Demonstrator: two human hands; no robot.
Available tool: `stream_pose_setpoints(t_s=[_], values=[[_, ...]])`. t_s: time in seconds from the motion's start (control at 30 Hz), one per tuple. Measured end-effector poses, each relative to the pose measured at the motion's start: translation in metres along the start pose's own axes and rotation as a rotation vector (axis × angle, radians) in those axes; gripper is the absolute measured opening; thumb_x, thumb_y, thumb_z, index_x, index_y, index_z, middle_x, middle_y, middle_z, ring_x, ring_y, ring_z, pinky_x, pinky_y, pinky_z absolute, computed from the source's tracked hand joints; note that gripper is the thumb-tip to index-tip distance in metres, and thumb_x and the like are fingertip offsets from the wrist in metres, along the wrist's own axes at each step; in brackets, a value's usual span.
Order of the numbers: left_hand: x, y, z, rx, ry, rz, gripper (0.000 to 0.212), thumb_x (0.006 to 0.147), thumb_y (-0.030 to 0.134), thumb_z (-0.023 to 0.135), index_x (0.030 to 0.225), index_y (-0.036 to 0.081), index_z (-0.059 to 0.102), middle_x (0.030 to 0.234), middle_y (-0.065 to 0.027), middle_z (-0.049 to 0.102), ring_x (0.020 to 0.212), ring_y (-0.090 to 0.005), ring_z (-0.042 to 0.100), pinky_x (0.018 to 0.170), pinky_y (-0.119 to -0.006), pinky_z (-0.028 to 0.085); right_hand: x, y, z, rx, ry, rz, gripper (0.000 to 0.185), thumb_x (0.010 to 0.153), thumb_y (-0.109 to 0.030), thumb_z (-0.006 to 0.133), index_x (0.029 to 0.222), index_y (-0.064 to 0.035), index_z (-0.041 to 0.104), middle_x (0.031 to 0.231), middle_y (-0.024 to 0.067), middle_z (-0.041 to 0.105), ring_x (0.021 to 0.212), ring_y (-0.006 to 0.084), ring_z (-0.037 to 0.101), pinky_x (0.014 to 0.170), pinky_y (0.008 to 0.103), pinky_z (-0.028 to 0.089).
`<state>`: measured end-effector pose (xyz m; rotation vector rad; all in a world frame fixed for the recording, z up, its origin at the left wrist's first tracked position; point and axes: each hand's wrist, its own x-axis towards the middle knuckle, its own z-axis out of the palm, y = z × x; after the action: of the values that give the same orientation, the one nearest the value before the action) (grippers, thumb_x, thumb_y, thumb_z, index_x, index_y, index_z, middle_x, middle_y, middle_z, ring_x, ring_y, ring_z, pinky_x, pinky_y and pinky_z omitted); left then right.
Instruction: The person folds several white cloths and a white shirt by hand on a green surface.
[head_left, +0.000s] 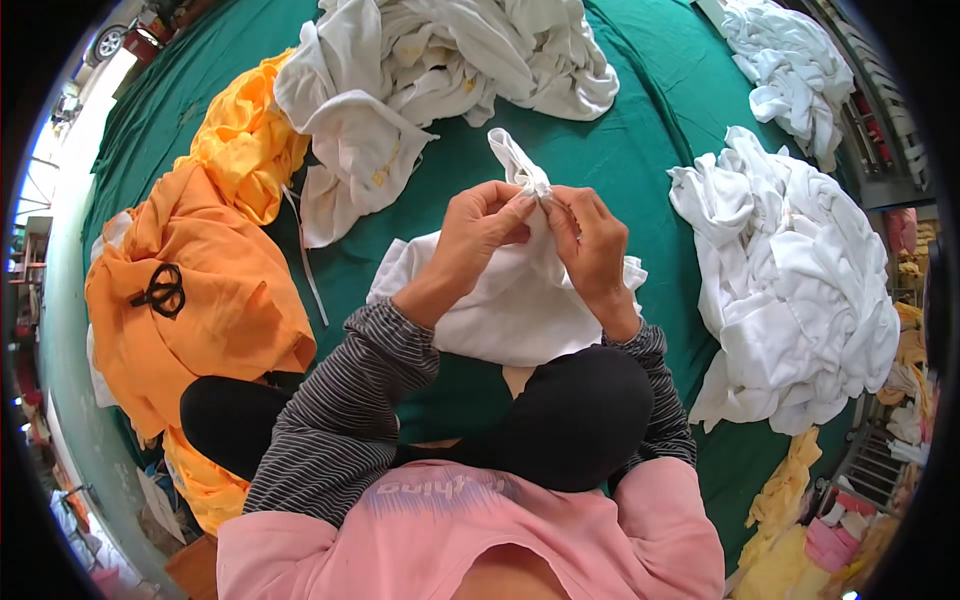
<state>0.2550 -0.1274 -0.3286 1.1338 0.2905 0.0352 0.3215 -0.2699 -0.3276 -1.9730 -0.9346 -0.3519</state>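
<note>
A white cloth (517, 307) lies bunched on the green sheet just beyond my crossed legs, one narrow part of it raised. My left hand (480, 236) pinches that gathered part between thumb and fingers. Opposite it, my right hand (589, 247) grips the same gather, the fingertips of both hands nearly touching. Above the fingers a narrow folded loop of the cloth sticks up. Whether a small item is hidden between the fingertips, I cannot tell.
Around me on the green sheet (652, 150) lie a large white cloth pile (795, 277) at right, another pile of off-white cloths (450, 52) ahead, and yellow cloth (247, 142) at left. Nearer left is an orange cloth (217, 300) with a black cord (166, 291) on it.
</note>
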Motion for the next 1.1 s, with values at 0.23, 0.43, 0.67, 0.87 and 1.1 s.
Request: stream_pose_setpoints(t_s=[0.23, 0.43, 0.67, 0.87, 1.1], values=[[-0.001, -0.011, 0.001, -0.049, 0.096, 0.008, 0.019, 0.086, 0.02, 0.06, 0.094, 0.002, 0.06, 0.08, -0.0004, 0.059, 0.068, -0.0064, 0.057, 0.068, -0.021, 0.05, -0.013, 0.002, -0.004, -0.049, -0.021, -0.002, 0.011, 0.079, -0.008, 0.062, 0.089, -0.0054, 0.059, 0.079, 0.008, 0.061, 0.062, 0.0254, 0.059, 0.054, 0.031, 0.047], [-0.016, -0.013, 0.012, -0.12, -0.002, 0.014, 0.023, 0.092, 0.015, 0.048, 0.104, -0.003, 0.056, 0.097, -0.0062, 0.06, 0.086, -0.0137, 0.062, 0.078, -0.025, 0.049, -0.019, -0.008, -0.005, -0.08, -0.048, -0.063, 0.02, 0.077, -0.01, 0.065, 0.093, -0.0032, 0.055, 0.082, 0.0104, 0.06, 0.067, 0.0267, 0.06, 0.055, 0.0327, 0.047], [-0.007, 0.005, -0.023, 1.1, 0.042, 0.712, 0.058, 0.069, 0.006, 0.067, 0.122, 0.019, 0.05, 0.118, -0.0111, 0.05, 0.108, -0.0274, 0.05, 0.091, -0.036, 0.039, -0.001, -0.024, -0.035, 0.035, -0.095, -0.07, 0.017, 0.075, 0.0, 0.06, 0.091, 0.0006, 0.055, 0.077, 0.0123, 0.058, 0.063, 0.0233, 0.058, 0.057, 0.0301, 0.046], [0.057, 0.005, -0.053, 1.282, -0.268, 0.807, 0.031, 0.071, 0.011, 0.064, 0.101, 0.014, 0.061, 0.101, -0.0096, 0.06, 0.101, -0.0293, 0.054, 0.091, -0.046, 0.037, 0.035, -0.05, -0.128, 0.13, 0.142, -0.193, 0.015, 0.079, -0.004, 0.059, 0.093, 0.0014, 0.056, 0.077, 0.0071, 0.057, 0.064, 0.0139, 0.053, 0.058, 0.0252, 0.043], [0.096, 0.072, -0.131, 0.892, -0.046, 0.234, 0.028, 0.079, 0.005, 0.052, 0.106, 0.003, 0.058, 0.071, -0.0046, 0.06, 0.049, -0.0083, 0.055, 0.041, -0.019, 0.043, 0.089, -0.008, -0.159, -0.051, 0.193, -0.116, 0.018, 0.075, -0.01, 0.063, 0.089, -0.0033, 0.054, 0.072, 0.0132, 0.054, 0.054, 0.0233, 0.051, 0.052, 0.0316, 0.041]])
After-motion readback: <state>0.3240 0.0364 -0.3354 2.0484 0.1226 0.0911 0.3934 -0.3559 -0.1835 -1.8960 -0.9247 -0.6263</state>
